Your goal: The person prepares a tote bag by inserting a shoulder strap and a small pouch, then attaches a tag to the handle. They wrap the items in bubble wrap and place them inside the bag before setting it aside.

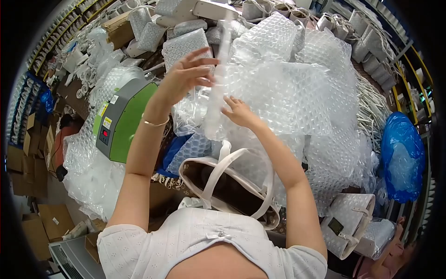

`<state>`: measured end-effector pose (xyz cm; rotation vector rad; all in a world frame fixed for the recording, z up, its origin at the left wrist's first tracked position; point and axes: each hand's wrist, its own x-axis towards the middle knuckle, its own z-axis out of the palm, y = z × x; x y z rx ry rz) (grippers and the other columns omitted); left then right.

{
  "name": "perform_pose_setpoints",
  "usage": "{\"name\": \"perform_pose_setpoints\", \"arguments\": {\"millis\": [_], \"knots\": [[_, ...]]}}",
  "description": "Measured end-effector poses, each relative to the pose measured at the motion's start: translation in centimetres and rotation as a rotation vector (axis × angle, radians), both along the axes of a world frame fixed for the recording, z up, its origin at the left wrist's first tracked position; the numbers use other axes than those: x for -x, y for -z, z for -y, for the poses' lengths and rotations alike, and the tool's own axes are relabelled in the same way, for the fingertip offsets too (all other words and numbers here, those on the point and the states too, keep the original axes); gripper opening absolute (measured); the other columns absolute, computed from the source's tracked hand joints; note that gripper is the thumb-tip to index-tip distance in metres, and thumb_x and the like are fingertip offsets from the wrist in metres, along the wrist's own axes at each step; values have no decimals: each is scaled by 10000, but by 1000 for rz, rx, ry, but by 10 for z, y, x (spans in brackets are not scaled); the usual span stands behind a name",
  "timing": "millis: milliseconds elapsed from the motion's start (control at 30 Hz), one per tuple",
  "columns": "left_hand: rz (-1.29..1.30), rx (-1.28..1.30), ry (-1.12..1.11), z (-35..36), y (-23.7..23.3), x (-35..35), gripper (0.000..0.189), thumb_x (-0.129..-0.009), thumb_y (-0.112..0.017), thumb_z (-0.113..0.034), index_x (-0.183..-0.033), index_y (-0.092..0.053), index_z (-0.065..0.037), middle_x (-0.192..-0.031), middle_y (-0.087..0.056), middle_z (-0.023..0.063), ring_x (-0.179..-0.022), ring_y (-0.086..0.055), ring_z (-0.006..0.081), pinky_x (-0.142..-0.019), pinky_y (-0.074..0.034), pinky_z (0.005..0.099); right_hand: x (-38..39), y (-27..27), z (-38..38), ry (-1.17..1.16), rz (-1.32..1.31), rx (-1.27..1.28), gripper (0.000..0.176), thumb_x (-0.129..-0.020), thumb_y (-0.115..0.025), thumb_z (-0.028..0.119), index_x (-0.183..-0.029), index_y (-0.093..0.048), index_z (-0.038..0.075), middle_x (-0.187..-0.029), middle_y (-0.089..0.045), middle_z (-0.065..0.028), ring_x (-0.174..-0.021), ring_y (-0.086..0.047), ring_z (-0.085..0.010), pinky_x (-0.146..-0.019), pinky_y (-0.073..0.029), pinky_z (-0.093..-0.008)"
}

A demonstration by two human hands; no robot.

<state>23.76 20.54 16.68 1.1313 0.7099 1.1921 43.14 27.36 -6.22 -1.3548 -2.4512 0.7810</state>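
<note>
My left hand (188,74) is raised beside an upright strip of clear bubble wrap (218,88), its fingers spread. On the other side of the strip, lower down, my right hand (239,113) has its fingers apart over the wrap. Large sheets of bubble wrap (283,93) spread beneath and beyond both hands. Close to my body stands a pale handbag (200,172) with looped handles, its top open and its inside dark.
A green and grey machine (127,121) with a red display sits at the left. Wrapped pale items (188,46) are piled at the back. At the right are a blue plastic bundle (402,156) and another pale bag (350,218). Part of another person (395,255) shows at lower right.
</note>
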Motion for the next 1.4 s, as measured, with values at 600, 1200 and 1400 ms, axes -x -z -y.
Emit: {"name": "perform_pose_setpoints", "arguments": {"millis": [600,1200,1400], "knots": [[-1100,154,-552,-84,197,-96,693,-736,-701,-334,-1220,-408,66,-1266,-435,255,-1205,-424,335,-966,-398,419,-128,23,-38,7,-427,208,683,-876,-418,596,-1329,-399,85,-1245,-517,-92,-1212,-428,-196,-1044,-292,-395],[41,427,-298,-40,206,44,316,-758,-511,35,-1067,-572,51,-954,-635,128,-820,-632,212,-715,-527,342,86,-162,-162,251,-236,-497,199,-859,-486,111,-995,-611,37,-856,-646,-200,-847,-621,-358,-759,-475,-435],[-96,455,-315,-32,249,34,347,-731,-567,-23,-1074,-564,29,-900,-641,106,-824,-623,182,-683,-498,298,168,11,-303,366,655,-559,417,-848,-488,134,-1251,-475,26,-1224,-498,-256,-1070,-529,-442,-821,-463,-544]]}}
